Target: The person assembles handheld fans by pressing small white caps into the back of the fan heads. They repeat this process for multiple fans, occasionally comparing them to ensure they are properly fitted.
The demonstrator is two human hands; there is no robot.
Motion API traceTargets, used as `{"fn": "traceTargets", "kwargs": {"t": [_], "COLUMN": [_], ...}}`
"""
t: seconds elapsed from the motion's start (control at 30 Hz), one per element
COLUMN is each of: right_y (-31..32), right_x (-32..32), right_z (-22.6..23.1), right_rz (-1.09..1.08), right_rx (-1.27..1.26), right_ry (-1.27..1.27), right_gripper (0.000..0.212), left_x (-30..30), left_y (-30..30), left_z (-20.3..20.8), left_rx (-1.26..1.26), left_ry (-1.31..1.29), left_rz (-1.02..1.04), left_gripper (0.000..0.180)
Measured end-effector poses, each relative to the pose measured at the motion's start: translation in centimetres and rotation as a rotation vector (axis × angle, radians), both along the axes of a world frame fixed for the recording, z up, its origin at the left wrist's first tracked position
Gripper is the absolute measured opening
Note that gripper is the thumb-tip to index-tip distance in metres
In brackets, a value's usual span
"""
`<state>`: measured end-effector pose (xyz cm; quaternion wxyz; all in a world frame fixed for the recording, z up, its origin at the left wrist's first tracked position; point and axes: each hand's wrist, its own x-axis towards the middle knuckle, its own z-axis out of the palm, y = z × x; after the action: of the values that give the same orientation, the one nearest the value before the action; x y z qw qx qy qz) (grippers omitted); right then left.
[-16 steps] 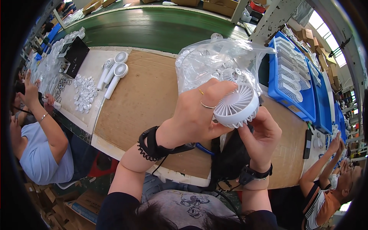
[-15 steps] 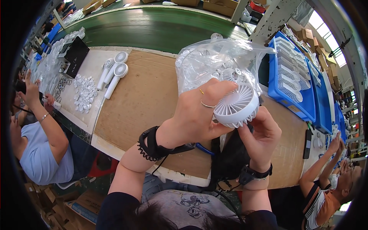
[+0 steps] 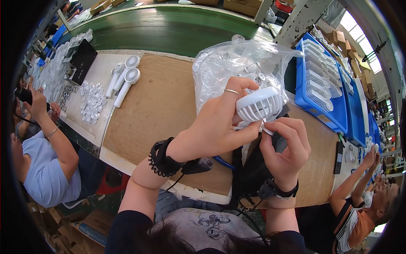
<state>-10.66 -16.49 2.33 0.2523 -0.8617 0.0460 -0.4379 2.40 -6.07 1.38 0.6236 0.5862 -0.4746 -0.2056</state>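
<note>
The left hand (image 3: 213,122) has its grip closed around a white fan head (image 3: 259,106), fingers over the top and thumb beneath, holding it raised with its slatted side tilted toward the wearer. Just under it, the right hand (image 3: 288,144) pinches a small white piece (image 3: 267,130) between thumb and forefinger; its shape is mostly hidden. Black straps (image 3: 163,157) circle both wrists. Right behind the fan head lies a clear plastic bag (image 3: 230,63) of white parts, and beneath is a brown board (image 3: 154,101) on the surface. To the right stands a blue tray (image 3: 301,95) of white pieces (image 3: 318,78); well to the left, three handheld fans (image 3: 122,93) lie beside a heap of small shiny discs (image 3: 93,101). A green belt (image 3: 169,31) runs along the far side.
</note>
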Motion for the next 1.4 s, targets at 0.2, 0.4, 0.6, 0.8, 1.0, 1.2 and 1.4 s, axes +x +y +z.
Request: {"fn": "traceTargets", "kwargs": {"t": [0.2,0.4,0.6,0.8,1.0,1.2,1.4], "right_y": [0.1,0.2,0.4,0.0,-0.1,0.1,-0.1], "right_x": [-0.1,-0.1,-0.1,0.1,0.2,0.2,0.0], "right_z": [0.0,0.3,0.3,-0.2,-0.1,-0.2,-0.4], "right_rz": [-0.014,0.040,0.009,-0.085,-0.123,-0.120,-0.088], "right_rx": [-0.082,0.113,0.169,-0.046,-0.113,-0.127,-0.028], "right_ry": [-0.021,-0.052,-0.009,-0.029,-0.001,-0.008,0.004], "right_gripper": [0.024,0.022,0.019,0.020,0.020,0.019,0.015], "left_x": [0.1,-0.1,-0.2,-0.3,-0.6,-0.6,-0.8], "left_y": [-0.3,-0.7,-0.7,-0.4,-0.4,-0.2,-0.3], "left_z": [-0.7,-1.2,-1.2,-1.0,-0.6,-0.6,-0.2], "left_rx": [-0.057,-0.210,-0.207,-0.103,-0.027,-0.001,0.071], "left_ry": [-0.114,-0.151,-0.226,-0.319,-0.381,-0.393,-0.444], "left_rz": [0.035,0.024,0.040,0.080,0.109,0.109,0.135], "left_gripper": [0.054,0.056,0.057,0.056,0.055,0.053,0.052]}}
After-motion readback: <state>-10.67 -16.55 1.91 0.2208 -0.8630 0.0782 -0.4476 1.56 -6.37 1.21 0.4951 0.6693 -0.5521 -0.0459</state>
